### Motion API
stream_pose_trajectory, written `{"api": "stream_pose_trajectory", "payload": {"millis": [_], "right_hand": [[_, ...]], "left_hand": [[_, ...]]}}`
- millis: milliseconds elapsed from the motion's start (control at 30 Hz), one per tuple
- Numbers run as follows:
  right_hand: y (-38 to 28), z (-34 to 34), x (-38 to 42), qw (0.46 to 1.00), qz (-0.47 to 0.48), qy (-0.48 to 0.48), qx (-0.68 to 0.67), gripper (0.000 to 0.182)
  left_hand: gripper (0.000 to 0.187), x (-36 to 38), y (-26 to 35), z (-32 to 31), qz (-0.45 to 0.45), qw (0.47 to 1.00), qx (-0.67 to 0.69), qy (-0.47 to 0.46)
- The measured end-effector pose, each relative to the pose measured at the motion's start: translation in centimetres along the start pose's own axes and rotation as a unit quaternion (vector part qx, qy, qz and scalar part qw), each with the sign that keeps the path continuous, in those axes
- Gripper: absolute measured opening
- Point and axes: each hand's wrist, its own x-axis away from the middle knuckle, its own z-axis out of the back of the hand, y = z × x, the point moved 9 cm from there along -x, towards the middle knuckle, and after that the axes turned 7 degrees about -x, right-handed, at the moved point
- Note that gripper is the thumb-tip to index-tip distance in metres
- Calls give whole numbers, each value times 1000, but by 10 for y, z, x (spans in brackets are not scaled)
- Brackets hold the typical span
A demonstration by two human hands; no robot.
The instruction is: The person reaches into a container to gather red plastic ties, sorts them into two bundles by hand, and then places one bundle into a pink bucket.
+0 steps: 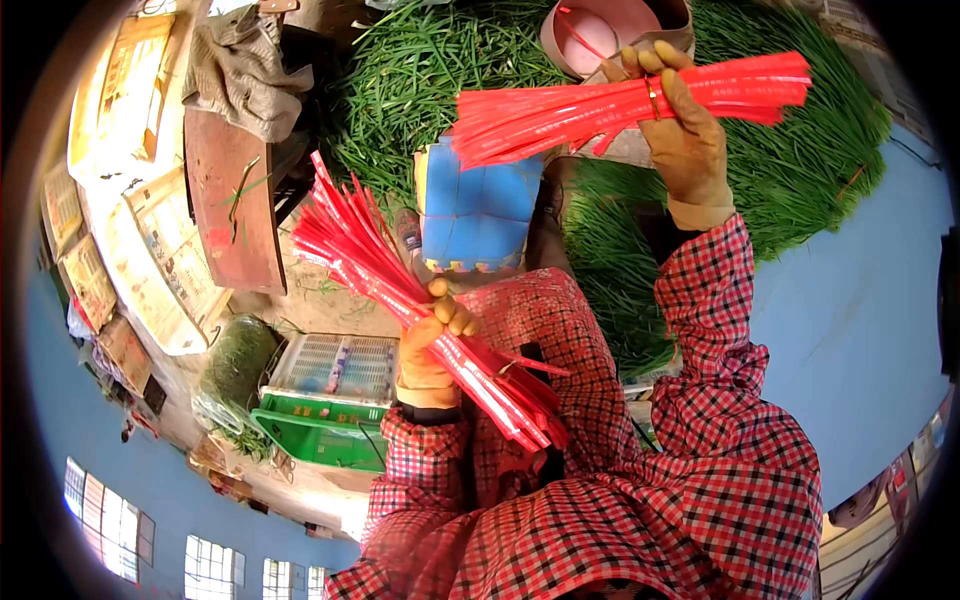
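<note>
My left hand (pixel 432 345), in a tan glove, grips a thick bundle of red plastic strips (pixel 365 255) that fans up and to the left, its lower end against my red checked sleeve. My right hand (pixel 685 130), also gloved, is raised higher and holds a second bundle of red strips (pixel 560 112) lying level, with ends sticking out on both sides of the fist. The two bundles are apart. A rubber band circles one finger of the right hand.
A large heap of green chives (pixel 800 180) lies on a blue sheet (pixel 860 330). A blue foam stool (pixel 478 215), a pink bowl (pixel 590 35), a green scale (pixel 325 395), a rusty board (pixel 230 200) and a bagged chive bundle (pixel 235 365) stand around.
</note>
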Motion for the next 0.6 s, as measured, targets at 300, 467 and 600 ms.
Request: {"api": "stream_pose_trajectory", "payload": {"millis": [300, 467, 600], "right_hand": [[41, -64, 65, 698, 112, -330, 626, 16], [71, -56, 93, 557, 185, -385, 713, 10], [75, -59, 92, 537, 183, -378, 732, 10]], "left_hand": [[48, -3, -4, -1, -1, 1000, -2, 11], [47, -7, -5, -3, 3, 1000, 6, -3], [47, -10, -2, -4, 13, 1000, 6, -14]]}}
